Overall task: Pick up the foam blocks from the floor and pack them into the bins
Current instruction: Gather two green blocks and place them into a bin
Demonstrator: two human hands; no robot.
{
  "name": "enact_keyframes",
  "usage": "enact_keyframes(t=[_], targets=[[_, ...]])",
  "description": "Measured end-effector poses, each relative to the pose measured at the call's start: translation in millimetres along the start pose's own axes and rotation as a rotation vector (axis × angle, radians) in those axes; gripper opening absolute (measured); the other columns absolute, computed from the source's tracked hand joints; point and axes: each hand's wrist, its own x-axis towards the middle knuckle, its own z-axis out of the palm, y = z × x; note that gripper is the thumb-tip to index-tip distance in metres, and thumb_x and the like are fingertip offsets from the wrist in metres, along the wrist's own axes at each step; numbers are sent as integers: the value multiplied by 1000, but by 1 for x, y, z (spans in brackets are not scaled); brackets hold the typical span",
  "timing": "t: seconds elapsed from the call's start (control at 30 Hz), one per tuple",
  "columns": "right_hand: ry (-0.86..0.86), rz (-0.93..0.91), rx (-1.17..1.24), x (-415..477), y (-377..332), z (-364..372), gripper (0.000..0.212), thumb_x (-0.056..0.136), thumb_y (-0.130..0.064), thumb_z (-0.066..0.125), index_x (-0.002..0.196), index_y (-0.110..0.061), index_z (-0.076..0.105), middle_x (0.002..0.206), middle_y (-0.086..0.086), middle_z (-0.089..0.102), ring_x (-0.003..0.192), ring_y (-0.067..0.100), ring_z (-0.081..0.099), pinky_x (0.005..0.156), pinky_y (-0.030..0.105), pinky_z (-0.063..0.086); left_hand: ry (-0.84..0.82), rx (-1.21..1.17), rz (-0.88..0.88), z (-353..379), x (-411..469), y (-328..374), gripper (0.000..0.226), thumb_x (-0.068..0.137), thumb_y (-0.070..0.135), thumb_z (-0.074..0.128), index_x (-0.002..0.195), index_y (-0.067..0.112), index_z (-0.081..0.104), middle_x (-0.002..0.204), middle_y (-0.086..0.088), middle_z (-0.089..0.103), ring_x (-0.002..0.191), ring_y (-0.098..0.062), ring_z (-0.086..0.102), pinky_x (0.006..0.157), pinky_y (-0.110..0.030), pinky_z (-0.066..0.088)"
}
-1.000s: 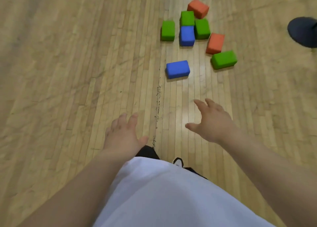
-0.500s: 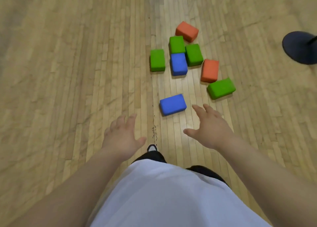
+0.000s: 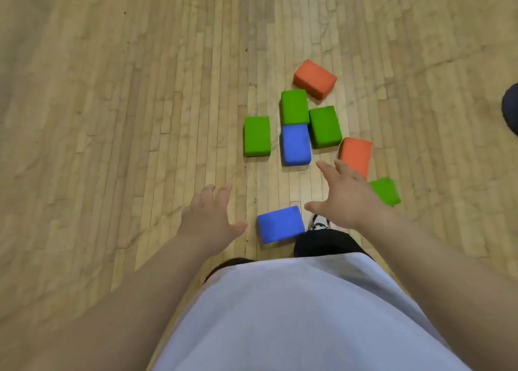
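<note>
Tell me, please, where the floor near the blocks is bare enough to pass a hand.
Bare floor lies left of the lone green block, and between the near blue block and the far blue block. Around the latter, blocks crowd and touch.

You have a wooden floor (image 3: 112, 118) carrying eight foam blocks right of centre. The near blue block (image 3: 280, 224) lies alone, low in the frame. The far blue block (image 3: 296, 145) touches the upper green block (image 3: 295, 106) and the middle green block (image 3: 325, 126). The left green block (image 3: 257, 136) sits apart, the top orange block (image 3: 314, 78) lies highest, and the lower orange block (image 3: 355, 154) and the last green block (image 3: 385, 191) lie further right
</note>
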Motion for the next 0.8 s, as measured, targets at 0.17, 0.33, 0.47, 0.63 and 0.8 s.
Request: enact_keyframes(t=[0.17, 0.33, 0.47, 0.63, 0.8], targets=[[-65, -67, -133, 109, 13, -87, 104, 79, -66, 70, 160, -33, 14, 168, 12, 12, 152, 36, 20, 119, 49, 27, -10, -67, -44, -53, 76, 36, 97, 86, 65, 62, 160, 33, 9, 165, -8, 16, 150, -32, 21, 117, -50, 31], [-88, -85, -164, 215, -1, -136, 104, 82, -64, 68, 162, -31, 11, 168, 12, 12, 150, 38, 22, 118, 47, 28, -20, -42, -24, -106, 177, 40, 97, 85, 67, 61, 160, 33, 9, 166, -9, 16, 150, -33, 21, 118, -51, 30], [-99, -2, -169, 305, -12, -144, 106, 80, -64, 69, 162, -31, 10, 168, 14, 11, 151, 38, 22, 119, 49, 29, -112, 26, 48, -134, 288, 35, 99, 85, 70, 60, 160, 35, 5, 167, -9, 13, 152, -35, 19, 117, -51, 30], [-191, 74, -158, 422, -20, -128, 112, 79, -61, 73, 162, -32, 4, 168, 16, 9, 151, 40, 19, 120, 51, 28, -247, 102, 194, -154, 422, 45, 101, 88, 66, 63, 161, 32, 2, 167, -13, 8, 152, -37, 17, 120, -51, 28], [-229, 51, -254, 580, 7, -81, 121, 74, -60, 78, 162, -32, 0, 168, 14, 6, 152, 38, 15, 118, 51, 31, -245, 66, 195, -98, 575, 50, 111, 82, 66, 70, 161, 34, -1, 168, -16, 7, 153, -38, 15, 122, -53, 23]])
